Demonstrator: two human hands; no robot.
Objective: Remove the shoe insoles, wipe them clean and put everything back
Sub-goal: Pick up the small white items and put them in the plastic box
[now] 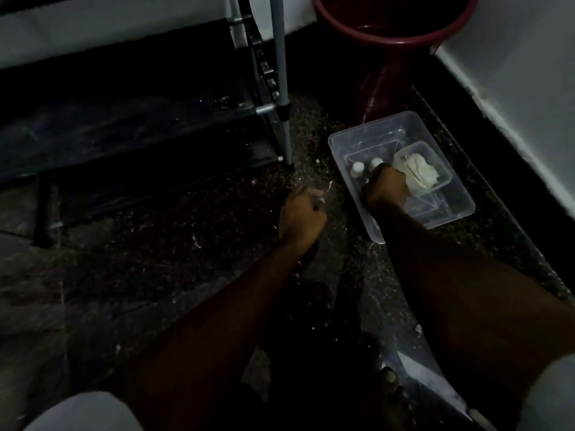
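Note:
The scene is very dark. My right hand (385, 189) reaches into a clear plastic bin (351, 140) on the floor and curls round a small bottle (376, 163), whose white cap shows above my knuckles. A second white-capped bottle (357, 168) stands just left of it. A pale crumpled cloth (418, 172) lies in a small clear tub (417, 147) inside the bin, touching my hand's right side. My left hand (300, 214) hovers over the floor left of the bin with fingers curled; whether it holds anything is unclear. No shoe or insole can be made out.
A dark red bucket (395, 38) stands behind the bin by the white wall (513, 73). A metal shoe rack (281, 88) with dark shelves fills the left. The speckled floor (174, 231) lies between. My knees are at the bottom corners.

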